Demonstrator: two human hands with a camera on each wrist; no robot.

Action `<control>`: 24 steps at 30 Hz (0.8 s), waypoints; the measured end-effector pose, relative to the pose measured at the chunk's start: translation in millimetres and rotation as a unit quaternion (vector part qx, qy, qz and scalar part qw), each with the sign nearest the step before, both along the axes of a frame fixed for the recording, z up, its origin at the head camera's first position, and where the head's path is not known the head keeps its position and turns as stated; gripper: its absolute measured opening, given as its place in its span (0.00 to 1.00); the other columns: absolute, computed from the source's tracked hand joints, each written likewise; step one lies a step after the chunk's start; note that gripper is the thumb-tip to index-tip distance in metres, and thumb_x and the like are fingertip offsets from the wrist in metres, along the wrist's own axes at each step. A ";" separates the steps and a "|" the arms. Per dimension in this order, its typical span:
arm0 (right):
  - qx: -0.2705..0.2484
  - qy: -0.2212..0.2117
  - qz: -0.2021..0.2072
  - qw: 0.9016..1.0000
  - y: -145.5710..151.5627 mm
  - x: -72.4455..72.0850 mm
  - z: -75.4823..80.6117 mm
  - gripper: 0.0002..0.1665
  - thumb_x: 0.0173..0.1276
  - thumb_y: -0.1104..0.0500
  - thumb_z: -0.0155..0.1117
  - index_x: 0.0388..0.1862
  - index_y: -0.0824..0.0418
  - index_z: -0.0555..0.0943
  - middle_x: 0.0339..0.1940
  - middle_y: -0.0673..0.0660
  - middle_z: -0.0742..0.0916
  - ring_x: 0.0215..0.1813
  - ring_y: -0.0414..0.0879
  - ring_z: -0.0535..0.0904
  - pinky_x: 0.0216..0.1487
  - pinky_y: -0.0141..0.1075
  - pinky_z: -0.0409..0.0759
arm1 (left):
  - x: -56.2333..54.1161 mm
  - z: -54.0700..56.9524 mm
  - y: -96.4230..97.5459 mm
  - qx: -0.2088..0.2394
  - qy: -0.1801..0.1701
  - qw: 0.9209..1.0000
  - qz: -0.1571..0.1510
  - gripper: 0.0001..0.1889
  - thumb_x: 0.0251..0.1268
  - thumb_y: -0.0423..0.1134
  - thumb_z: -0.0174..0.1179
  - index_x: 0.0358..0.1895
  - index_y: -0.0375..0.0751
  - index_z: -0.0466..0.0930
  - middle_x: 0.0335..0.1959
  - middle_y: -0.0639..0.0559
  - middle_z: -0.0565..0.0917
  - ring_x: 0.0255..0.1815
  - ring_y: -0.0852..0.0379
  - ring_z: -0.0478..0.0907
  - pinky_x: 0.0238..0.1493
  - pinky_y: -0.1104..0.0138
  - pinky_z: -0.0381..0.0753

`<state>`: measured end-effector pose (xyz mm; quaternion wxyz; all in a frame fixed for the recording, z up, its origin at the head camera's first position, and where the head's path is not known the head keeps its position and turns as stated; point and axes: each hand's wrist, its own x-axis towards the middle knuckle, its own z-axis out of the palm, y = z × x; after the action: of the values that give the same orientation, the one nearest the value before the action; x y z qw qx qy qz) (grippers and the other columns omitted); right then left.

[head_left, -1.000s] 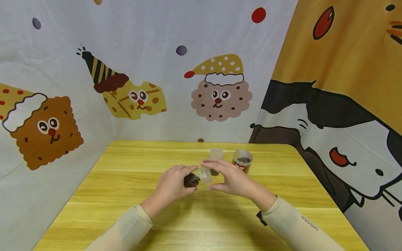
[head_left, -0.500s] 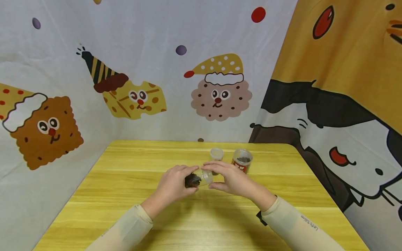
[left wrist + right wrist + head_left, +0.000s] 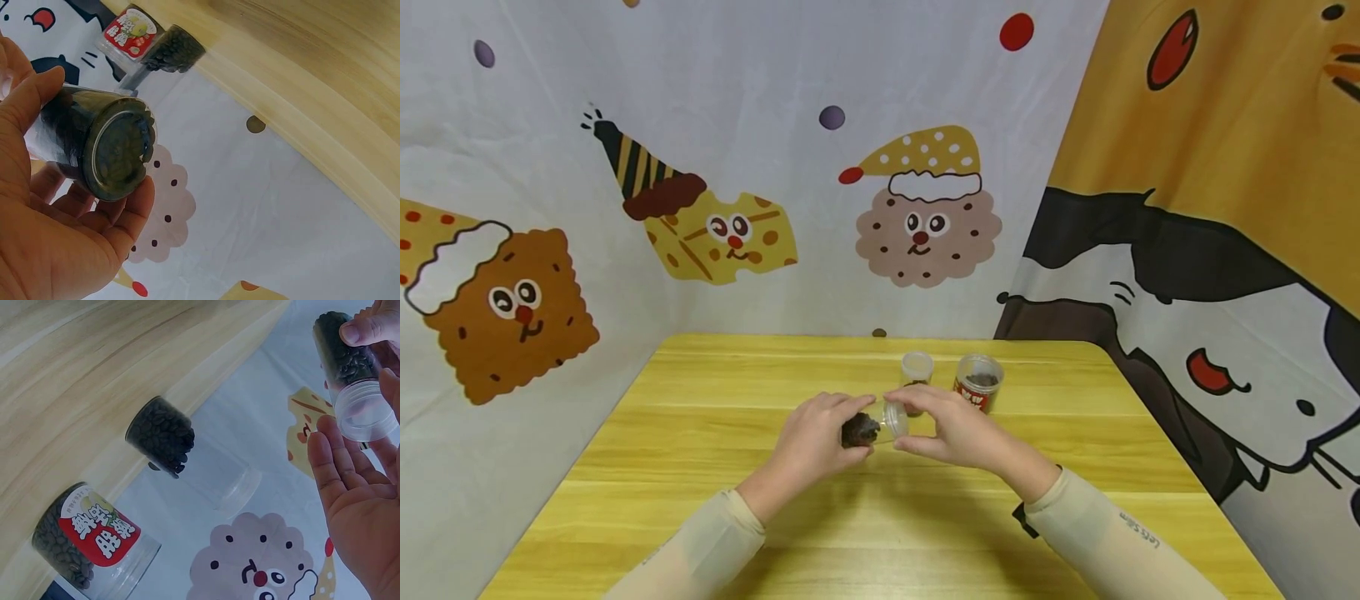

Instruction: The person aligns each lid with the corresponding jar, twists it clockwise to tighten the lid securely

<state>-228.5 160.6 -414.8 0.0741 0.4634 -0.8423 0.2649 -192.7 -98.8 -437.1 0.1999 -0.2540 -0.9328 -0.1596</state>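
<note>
In the head view my left hand (image 3: 820, 433) grips a clear plastic jar (image 3: 347, 359) around its lower part. The jar lies nearly on its side above the table, with dark seeds gathered toward its base. Its bottom faces the camera in the left wrist view, between my thumb and fingers. At the other end is a clear ribbed lid (image 3: 365, 412). My right hand (image 3: 958, 429) holds this lid at its rim, thumb below and fingers above in the head view. The palm stands away from the lid's end face.
Behind the hands stand two more clear containers on the wooden table (image 3: 737, 467). One is a narrow jar (image 3: 162, 434) partly filled with dark seeds. The other is a wider jar (image 3: 94, 540) with a red label and seeds. A cartoon-printed cloth (image 3: 760, 83) hangs behind the table.
The fingers and thumb of my right hand have closed in from beside the jar's end onto the lid's rim. My left hand has kept its grip, nearly still. Both standing jars stay put.
</note>
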 end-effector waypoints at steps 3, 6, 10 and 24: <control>0.002 -0.009 -0.004 1.000 0.3 -0.2 0.4 0.37 0.69 0.53 0.80 0.73 0.59 0.78 0.66 0.57 0.87 0.57 0.46 0.90 0.58 0.39 0.90 | -0.3 0.0 0.1 -0.005 0.011 1.000 -0.001 0.36 0.50 0.55 0.85 0.65 0.53 0.86 0.50 0.53 0.91 0.47 0.52 0.88 0.46 0.56 0.90; 0.005 -0.016 -0.007 1.000 0.4 -0.3 0.5 0.37 0.69 0.53 0.79 0.74 0.59 0.78 0.67 0.57 0.87 0.57 0.46 0.89 0.58 0.40 0.90 | -0.6 0.0 0.5 -0.006 0.015 1.000 -0.002 0.36 0.50 0.54 0.85 0.65 0.53 0.86 0.49 0.53 0.91 0.46 0.51 0.88 0.46 0.56 0.90; 0.009 -0.023 -0.012 1.000 0.6 -0.3 0.2 0.37 0.70 0.52 0.78 0.74 0.59 0.77 0.67 0.57 0.87 0.57 0.46 0.90 0.58 0.40 0.90 | -0.6 -0.2 0.6 -0.008 0.019 1.000 -0.001 0.36 0.50 0.54 0.85 0.65 0.53 0.86 0.50 0.53 0.91 0.46 0.51 0.88 0.47 0.56 0.90; 0.011 -0.044 -0.030 0.999 0.1 0.6 -2.7 0.37 0.72 0.49 0.76 0.75 0.60 0.77 0.60 0.54 0.90 0.55 0.43 0.89 0.56 0.41 0.90 | 0.0 -1.4 1.3 -0.010 0.013 1.000 0.002 0.36 0.50 0.53 0.86 0.66 0.52 0.86 0.51 0.53 0.92 0.47 0.52 0.87 0.48 0.56 0.90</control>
<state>-227.9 160.7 -417.5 0.0401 0.4267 -0.8613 0.2730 -192.7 -97.5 -438.5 0.2101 -0.2564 -0.9320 -0.1466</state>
